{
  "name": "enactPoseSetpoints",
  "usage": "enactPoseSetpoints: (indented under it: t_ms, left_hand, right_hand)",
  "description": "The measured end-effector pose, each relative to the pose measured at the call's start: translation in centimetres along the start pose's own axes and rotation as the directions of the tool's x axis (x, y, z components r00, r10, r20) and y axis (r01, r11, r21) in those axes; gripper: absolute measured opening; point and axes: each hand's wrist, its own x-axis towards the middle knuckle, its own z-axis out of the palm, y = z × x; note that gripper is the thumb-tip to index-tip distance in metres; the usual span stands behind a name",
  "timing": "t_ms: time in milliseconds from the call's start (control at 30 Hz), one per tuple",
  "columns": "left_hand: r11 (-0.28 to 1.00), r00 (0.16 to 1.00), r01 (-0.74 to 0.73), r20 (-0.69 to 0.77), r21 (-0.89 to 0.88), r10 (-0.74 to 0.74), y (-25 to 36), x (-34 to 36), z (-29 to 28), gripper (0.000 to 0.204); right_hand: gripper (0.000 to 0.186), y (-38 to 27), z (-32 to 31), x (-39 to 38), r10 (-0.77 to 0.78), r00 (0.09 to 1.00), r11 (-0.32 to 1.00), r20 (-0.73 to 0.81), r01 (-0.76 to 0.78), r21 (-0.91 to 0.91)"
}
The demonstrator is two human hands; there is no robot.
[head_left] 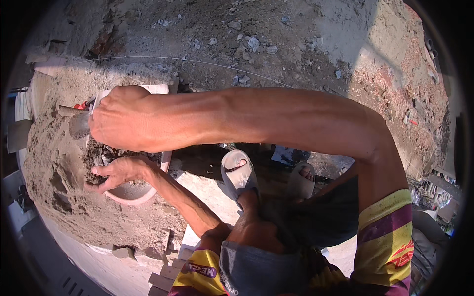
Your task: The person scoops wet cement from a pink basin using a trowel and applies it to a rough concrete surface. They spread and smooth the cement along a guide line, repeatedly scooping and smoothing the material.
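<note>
Curled into a fist-like grip, the right hand [116, 121] sits at the far end of a pale pinkish-white, smooth-rimmed basin [132, 201], its fingers hidden from above, so I cannot tell what it grasps; a flat grey piece with a rounded edge [79, 126] shows just beside its knuckles. The left hand [121, 172] is loose, thumb and fingers parted, with nothing visible between them, and hovers at or just above dark, crumbly rubble [98, 157] inside the basin; whether the fingertips touch it is unclear. The basin is on the person's left, against a mound of grey-brown sand [54, 163]. Its wall looks hard and stiff, probably ceramic, so it would likely be heavy with the rubble in it, liable to chip if knocked, and slick where dust coats the rim. The curved near end and the far rim look like the 2 soundest places to take hold, with fingers hooked under the lip. The rubble, by contrast, seems loose and light piece by piece, gritty and sharp-edged, better scooped from below with a cupped palm than pinched.
</note>
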Motion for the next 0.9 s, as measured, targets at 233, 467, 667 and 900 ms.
enactPoseSetpoints:
  t_ms: [233,467,667,900]
  left_hand:
    - [0.998,0.743,-0.021,0.667,-0.060,0.056,4.8,-12.0,3.8,0.038]
    - [0.967,0.451,0.125,0.856,0.222,-0.254,-5.6,-25.6,-1.9,0.030]
    - [0.951,0.471,-0.263,0.882,0.160,-0.018,-11.1,-31.4,1.1,0.058]
    - [0.866,0.457,-0.416,0.887,0.276,-0.062,-12.1,-31.1,5.2,0.071]
  right_hand:
    - [0.032,9.8,-12.0,-14.4,0.218,0.952,0.965,-0.215,-0.243,-0.098]
    - [0.030,17.1,-2.3,-38.2,0.774,0.630,0.628,0.067,-0.748,-0.214]
    - [0.030,17.1,13.3,-46.2,0.850,0.525,0.516,-0.033,-0.844,-0.148]
    - [0.029,22.6,10.8,-34.9,0.732,0.659,0.660,-0.174,-0.749,-0.061]
